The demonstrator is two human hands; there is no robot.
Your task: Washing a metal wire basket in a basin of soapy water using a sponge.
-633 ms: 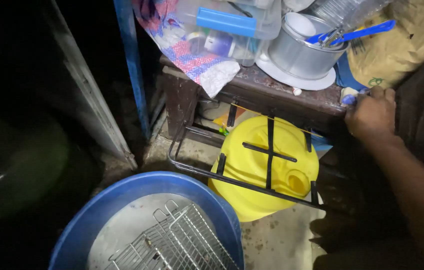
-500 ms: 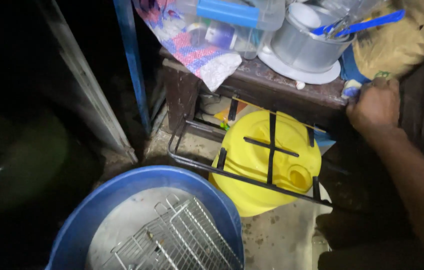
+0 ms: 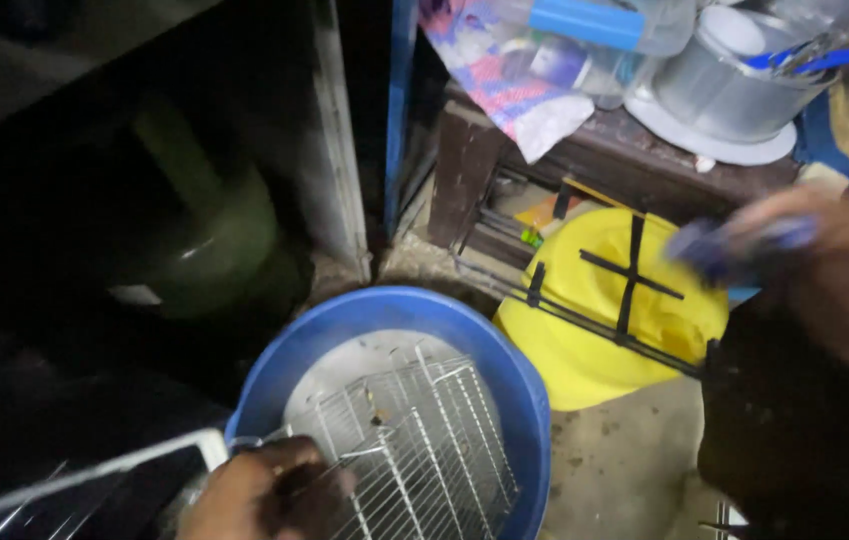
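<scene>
My left hand (image 3: 269,495) is at the bottom edge, gripping the near side of a wire grill rack (image 3: 414,440) that lies in a blue basin (image 3: 514,370) of cloudy water. My right hand (image 3: 824,270), blurred with motion, is at the right, closed around a small blue-and-white object (image 3: 719,245) that is too blurred to name. It hovers over a yellow plastic jerrycan (image 3: 594,320), which sits behind a black metal frame (image 3: 624,290).
A dark wooden stool (image 3: 584,165) at the top carries a metal pot (image 3: 719,85) on a white plate, a clear bottle with a blue cap (image 3: 584,20) and a patterned cloth (image 3: 514,85). A green gas cylinder (image 3: 204,230) stands in the dark at left.
My right hand left the stool's edge and came down and left with a small blue object in it. My left hand has come into view on the rack. The view shifted down.
</scene>
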